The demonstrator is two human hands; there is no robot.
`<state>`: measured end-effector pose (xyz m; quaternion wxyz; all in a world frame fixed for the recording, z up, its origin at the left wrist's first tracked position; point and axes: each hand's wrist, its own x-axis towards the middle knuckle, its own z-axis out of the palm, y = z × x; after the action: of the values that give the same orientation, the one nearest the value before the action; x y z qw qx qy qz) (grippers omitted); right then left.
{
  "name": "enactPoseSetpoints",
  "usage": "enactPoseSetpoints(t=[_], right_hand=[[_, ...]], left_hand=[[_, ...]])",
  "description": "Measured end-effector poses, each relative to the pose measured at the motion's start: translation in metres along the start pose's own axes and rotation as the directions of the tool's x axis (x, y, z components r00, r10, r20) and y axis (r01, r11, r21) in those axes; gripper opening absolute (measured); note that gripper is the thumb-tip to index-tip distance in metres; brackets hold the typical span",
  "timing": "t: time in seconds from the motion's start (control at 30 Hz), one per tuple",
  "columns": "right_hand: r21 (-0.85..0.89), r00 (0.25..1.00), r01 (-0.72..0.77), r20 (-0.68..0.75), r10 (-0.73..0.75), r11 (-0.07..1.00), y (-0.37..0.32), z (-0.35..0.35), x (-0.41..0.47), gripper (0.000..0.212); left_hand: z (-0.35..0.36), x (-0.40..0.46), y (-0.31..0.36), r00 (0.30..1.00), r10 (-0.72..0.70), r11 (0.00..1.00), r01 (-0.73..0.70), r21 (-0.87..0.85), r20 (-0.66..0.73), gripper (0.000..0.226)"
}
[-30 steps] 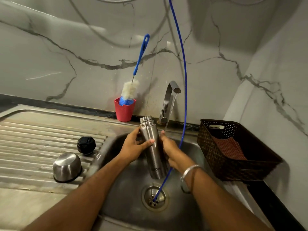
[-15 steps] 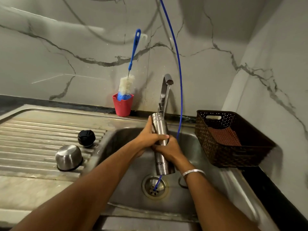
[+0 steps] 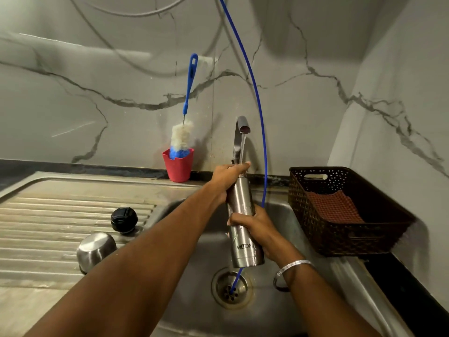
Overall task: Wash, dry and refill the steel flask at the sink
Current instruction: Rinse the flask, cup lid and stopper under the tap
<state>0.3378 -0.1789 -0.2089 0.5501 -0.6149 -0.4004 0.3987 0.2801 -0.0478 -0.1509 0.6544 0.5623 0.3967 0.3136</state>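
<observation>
While water runs in a thin stream from the tap [image 3: 243,127], I hold the steel flask [image 3: 244,229] nearly upright over the sink basin [image 3: 194,300], directly above the drain [image 3: 232,287]. My left hand [image 3: 227,177] covers the flask neck, its fingers [image 3: 239,166] curled around the top, right under the stream. My right hand [image 3: 258,226] grips the flask at mid-body, fingers [image 3: 239,218] wrapped around its front; a silver bangle [image 3: 291,267] sits on that wrist. The printed MILTON name shows below the right hand. A thin blue tube [image 3: 258,105] descends from above, passes behind the flask and ends in the drain. On the ribbed drainboard [image 3: 48,215] to the left, the black stopper [image 3: 124,219] and the steel cup lid [image 3: 96,249], mouth down, rest near each other. A bottle brush [image 3: 184,132] stands in a red cup [image 3: 178,165] against the marble wall. On the worktop [image 3: 413,300] to the right, a dark woven basket [image 3: 340,229] holds a reddish cloth [image 3: 334,206].
</observation>
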Motion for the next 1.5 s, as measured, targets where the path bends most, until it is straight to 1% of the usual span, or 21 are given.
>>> enactPoseSetpoints(t=[0.1, 0.13, 0.2, 0.27, 0.37, 0.43, 0.53, 0.57, 0.63, 0.7, 0.83, 0.97, 1.03, 1.1, 1.17, 1.27, 1.33, 1.4, 1.5], right_hand=[[0.230, 0.981, -0.132, 0.172, 0.093, 0.964, 0.002, -0.003, 0.000, 0.048], [0.289, 0.971, -0.163, 0.217, 0.102, 0.943, 0.002, -0.002, 0.001, 0.048], [0.348, 0.960, -0.190, 0.260, 0.100, 0.918, 0.002, -0.002, 0.003, 0.050], [0.355, 0.968, -0.172, 0.232, 0.091, 0.919, 0.001, 0.000, 0.004, 0.051], [0.274, 0.988, -0.142, 0.104, 0.118, 0.951, -0.001, 0.005, 0.001, 0.051], [0.226, 0.992, -0.116, -0.029, 0.126, 0.967, -0.001, 0.009, 0.002, 0.054], [0.183, 0.968, -0.070, -0.227, 0.111, 0.981, 0.002, 0.013, 0.009, 0.059], [0.164, 0.955, -0.065, -0.274, 0.109, 0.984, 0.003, 0.014, 0.011, 0.061], [0.125, 0.942, -0.067, -0.319, 0.104, 0.990, 0.005, 0.015, 0.013, 0.064], [0.076, 0.946, -0.055, -0.314, 0.076, 0.996, 0.006, 0.016, 0.013, 0.064], [0.026, 0.960, -0.020, -0.278, 0.026, 0.999, 0.005, 0.014, 0.009, 0.058], [0.044, 0.972, 0.009, -0.236, 0.002, 0.999, -0.002, 0.009, 0.006, 0.052], [0.065, 0.979, 0.021, -0.202, -0.007, 0.998, -0.006, 0.007, 0.004, 0.047], [0.091, 0.985, 0.028, -0.171, -0.012, 0.995, -0.008, 0.006, 0.002, 0.044], [0.094, 0.987, 0.038, -0.158, -0.023, 0.995, -0.007, 0.005, 0.002, 0.047], [0.080, 0.985, 0.052, -0.167, -0.038, 0.995, -0.004, 0.007, 0.005, 0.054], [0.085, 0.981, 0.056, -0.192, -0.038, 0.995, -0.003, 0.010, 0.007, 0.053], [0.080, 0.977, 0.065, -0.210, -0.047, 0.995, -0.001, 0.012, 0.010, 0.052], [0.039, 0.970, 0.082, -0.234, -0.071, 0.996, 0.001, 0.012, 0.015, 0.055]], left_hand=[[-0.005, 0.000, -0.001, 0.993, -0.102, 0.993, 0.106, -0.056, 0.057, 0.072], [-0.006, 0.001, -0.001, 0.989, -0.118, 0.990, 0.124, -0.066, 0.085, 0.071], [-0.006, -0.002, 0.002, 0.982, -0.122, 0.985, 0.137, -0.100, 0.142, 0.062], [-0.007, -0.003, 0.002, 0.979, -0.114, 0.985, 0.134, -0.113, 0.166, 0.058], [-0.006, -0.006, 0.000, 0.995, -0.064, 0.998, 0.066, -0.024, 0.083, 0.055], [0.002, -0.008, -0.001, 0.999, 0.033, 0.999, -0.033, 0.032, 0.011, 0.052], [0.018, -0.006, -0.004, 0.973, 0.226, 0.971, -0.220, 0.094, -0.057, 0.045], [0.022, -0.006, -0.006, 0.964, 0.259, 0.961, -0.250, 0.120, -0.061, 0.046], [0.026, -0.006, -0.013, 0.957, 0.285, 0.947, -0.273, 0.171, -0.050, 0.048], [0.025, -0.007, -0.019, 0.960, 0.278, 0.944, -0.267, 0.192, -0.033, 0.051], [0.021, -0.006, -0.017, 0.979, 0.202, 0.969, -0.199, 0.148, -0.003, 0.050], [0.018, -0.003, -0.011, 0.976, 0.219, 0.970, -0.219, 0.107, 0.018, 0.045], [0.016, -0.002, -0.010, 0.979, 0.202, 0.977, -0.203, 0.060, 0.025, 0.045], [0.011, -0.003, -0.009, 0.991, 0.131, 0.991, -0.131, -0.002, 0.038, 0.046], [0.006, -0.007, -0.009, 0.996, 0.042, 0.997, -0.037, -0.068, 0.074, 0.051], [-0.001, -0.007, -0.014, 0.991, -0.014, 0.986, 0.037, -0.165, 0.136, 0.072], [0.000, -0.006, -0.016, 0.992, 0.029, 0.983, -0.006, -0.184, 0.124, 0.065], [0.002, -0.005, -0.019, 0.992, 0.094, 0.987, -0.082, -0.138, 0.082, 0.057], [0.006, -0.008, -0.030, 0.980, 0.184, 0.980, -0.178, -0.084, 0.069, 0.053]])
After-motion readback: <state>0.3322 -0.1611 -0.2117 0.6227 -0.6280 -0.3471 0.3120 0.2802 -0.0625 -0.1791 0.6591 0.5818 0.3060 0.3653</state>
